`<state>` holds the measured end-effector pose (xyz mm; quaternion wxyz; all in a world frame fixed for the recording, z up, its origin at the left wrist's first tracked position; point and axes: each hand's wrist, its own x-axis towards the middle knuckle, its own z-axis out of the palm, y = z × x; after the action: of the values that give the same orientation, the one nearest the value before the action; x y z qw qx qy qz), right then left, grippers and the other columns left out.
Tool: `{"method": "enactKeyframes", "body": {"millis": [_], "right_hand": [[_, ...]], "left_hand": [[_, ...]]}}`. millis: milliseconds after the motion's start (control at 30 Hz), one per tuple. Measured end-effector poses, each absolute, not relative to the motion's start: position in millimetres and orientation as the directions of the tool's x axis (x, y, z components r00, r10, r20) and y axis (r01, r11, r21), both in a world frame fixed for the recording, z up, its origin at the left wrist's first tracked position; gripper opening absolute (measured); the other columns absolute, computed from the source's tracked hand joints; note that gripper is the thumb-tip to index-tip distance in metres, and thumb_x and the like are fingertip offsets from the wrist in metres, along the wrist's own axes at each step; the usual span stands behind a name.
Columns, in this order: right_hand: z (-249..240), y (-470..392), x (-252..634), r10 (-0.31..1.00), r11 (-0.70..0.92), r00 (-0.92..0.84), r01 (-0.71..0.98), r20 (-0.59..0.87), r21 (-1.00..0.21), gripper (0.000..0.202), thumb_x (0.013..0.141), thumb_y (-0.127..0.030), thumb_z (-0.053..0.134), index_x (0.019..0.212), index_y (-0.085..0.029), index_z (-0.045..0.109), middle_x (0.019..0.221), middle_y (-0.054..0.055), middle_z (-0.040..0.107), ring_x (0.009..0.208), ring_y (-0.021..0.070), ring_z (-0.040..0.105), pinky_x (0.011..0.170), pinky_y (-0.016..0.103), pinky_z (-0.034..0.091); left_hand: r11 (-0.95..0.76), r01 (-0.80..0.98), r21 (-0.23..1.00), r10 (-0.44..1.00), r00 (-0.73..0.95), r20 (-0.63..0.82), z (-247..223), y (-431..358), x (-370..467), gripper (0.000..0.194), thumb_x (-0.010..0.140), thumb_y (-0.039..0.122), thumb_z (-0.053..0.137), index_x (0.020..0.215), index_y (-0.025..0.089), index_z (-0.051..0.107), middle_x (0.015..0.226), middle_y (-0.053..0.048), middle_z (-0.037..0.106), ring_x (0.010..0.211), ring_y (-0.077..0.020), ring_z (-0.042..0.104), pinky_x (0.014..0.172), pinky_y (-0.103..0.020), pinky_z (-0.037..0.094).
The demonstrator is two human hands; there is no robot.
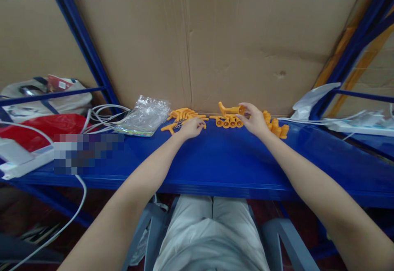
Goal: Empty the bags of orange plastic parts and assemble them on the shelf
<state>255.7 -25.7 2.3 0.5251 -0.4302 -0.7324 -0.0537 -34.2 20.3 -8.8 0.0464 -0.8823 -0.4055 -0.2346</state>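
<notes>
Over the right part of a pile of yellow T-shaped pieces (183,113) is my left hand (193,128), its fingers curled around a small yellow piece whose end shows at the fingertips. My right hand (253,118) grips the wide end of a yellow hollow piece (231,109) between thumb and fingers, above a row of several yellow round-ended pieces (229,123). Just right of that hand stand several yellow cup-like pieces (279,130), partly hidden by the wrist.
The blue table (215,160) runs up to a cardboard wall (240,45). Clear plastic bags (144,115), white cables (103,117), a red bag (46,127) and a white power strip (29,160) lie left. Blue posts (83,37) rise at both sides.
</notes>
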Motion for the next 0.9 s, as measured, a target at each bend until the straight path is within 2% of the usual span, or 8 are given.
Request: {"method": "enactKeyframes", "body": {"millis": [100, 233, 300, 400, 500, 633, 733, 900], "right_hand": [[4.7, -27.6, 244.4, 0.552, 0.568, -0.141, 0.785, 0.822, -0.247, 0.037, 0.091, -0.029, 0.059, 0.126, -0.02, 0.061, 0.126, 0.015, 0.067, 0.114, 0.0288, 0.064, 0.092, 0.047, 0.054], [9.8, -35.4, 218.8, 0.644, 0.404, -0.301, 0.914, 0.703, 0.022, 0.038, 0.096, -0.02, 0.049, 0.133, -0.016, 0.059, 0.126, 0.018, 0.067, 0.113, 0.0295, 0.063, 0.089, 0.041, 0.046], [13.2, -38.4, 204.4, 0.699, 0.333, -0.364, 0.928, 0.615, 0.17, 0.038, 0.098, -0.018, 0.045, 0.133, -0.015, 0.06, 0.123, 0.018, 0.068, 0.105, 0.0285, 0.065, 0.086, 0.039, 0.04], [17.8, -36.1, 185.7, 0.737, 0.289, -0.421, 0.904, 0.529, 0.317, 0.041, 0.101, -0.014, 0.037, 0.137, -0.014, 0.057, 0.117, 0.018, 0.07, 0.098, 0.0259, 0.065, 0.085, 0.037, 0.034], [20.1, -27.7, 172.8, 0.764, 0.26, -0.42, 0.895, 0.49, 0.361, 0.046, 0.101, -0.012, 0.03, 0.14, -0.014, 0.055, 0.117, 0.018, 0.069, 0.1, 0.0257, 0.064, 0.087, 0.037, 0.031], [19.5, -18.3, 163.2, 0.807, 0.248, -0.401, 0.897, 0.434, 0.367, 0.048, 0.1, -0.009, 0.028, 0.139, -0.013, 0.055, 0.121, 0.02, 0.067, 0.108, 0.0276, 0.062, 0.092, 0.039, 0.031], [16.8, -16.0, 159.0, 0.833, 0.258, -0.394, 0.898, 0.389, 0.357, 0.049, 0.1, -0.008, 0.026, 0.139, -0.012, 0.055, 0.124, 0.021, 0.066, 0.113, 0.0288, 0.061, 0.093, 0.04, 0.032], [7.5, -14.3, 154.0, 0.855, 0.266, -0.378, 0.907, 0.355, 0.326, 0.053, 0.101, -0.01, 0.023, 0.147, -0.009, 0.049, 0.131, 0.022, 0.064, 0.118, 0.0305, 0.06, 0.097, 0.042, 0.033]], "left_hand": [[-0.651, 0.759, 0.017, 0.698, 0.591, 0.404, -16.8, 30.8, -39.9, 0.042, 0.086, 0.01, 0.046, 0.115, 0.021, 0.074, 0.128, -0.008, 0.071, 0.125, -0.0249, 0.061, 0.114, -0.043, 0.043], [-0.543, 0.84, 0.0, 0.808, 0.522, 0.273, -23.9, 38.8, -45.6, 0.06, 0.083, 0.011, 0.05, 0.138, 0.031, 0.063, 0.147, -0.004, 0.059, 0.138, -0.0271, 0.052, 0.119, -0.048, 0.038], [-0.544, 0.839, 0.021, 0.816, 0.524, 0.246, -25.2, 40.0, -47.1, 0.06, 0.084, 0.013, 0.05, 0.14, 0.033, 0.06, 0.15, -0.002, 0.057, 0.139, -0.0263, 0.05, 0.12, -0.047, 0.038], [-0.596, 0.801, 0.047, 0.772, 0.556, 0.308, -26.2, 40.4, -47.7, 0.052, 0.086, 0.014, 0.048, 0.132, 0.029, 0.067, 0.14, -0.004, 0.064, 0.132, -0.0236, 0.056, 0.117, -0.041, 0.042], [-0.603, 0.795, 0.062, 0.746, 0.534, 0.398, -28.5, 42.3, -47.1, 0.047, 0.084, 0.011, 0.048, 0.123, 0.023, 0.072, 0.122, -0.01, 0.071, 0.117, -0.0248, 0.065, 0.109, -0.04, 0.049], [-0.604, 0.791, 0.101, 0.724, 0.49, 0.486, -30.6, 45.4, -44.3, 0.041, 0.08, 0.007, 0.047, 0.108, 0.019, 0.075, 0.108, -0.012, 0.075, 0.104, -0.025, 0.069, 0.099, -0.039, 0.054], [-0.591, 0.789, 0.167, 0.733, 0.439, 0.52, -27.6, 43.2, -40.9, 0.029, 0.084, 0.009, 0.047, 0.096, 0.016, 0.073, 0.104, -0.014, 0.075, 0.1, -0.026, 0.07, 0.096, -0.041, 0.055], [-0.541, 0.799, 0.264, 0.759, 0.329, 0.562, -16.2, 32.0, -36.2, 0.017, 0.087, 0.01, 0.052, 0.09, 0.015, 0.068, 0.104, -0.014, 0.072, 0.099, -0.026, 0.068, 0.094, -0.042, 0.054]]}}
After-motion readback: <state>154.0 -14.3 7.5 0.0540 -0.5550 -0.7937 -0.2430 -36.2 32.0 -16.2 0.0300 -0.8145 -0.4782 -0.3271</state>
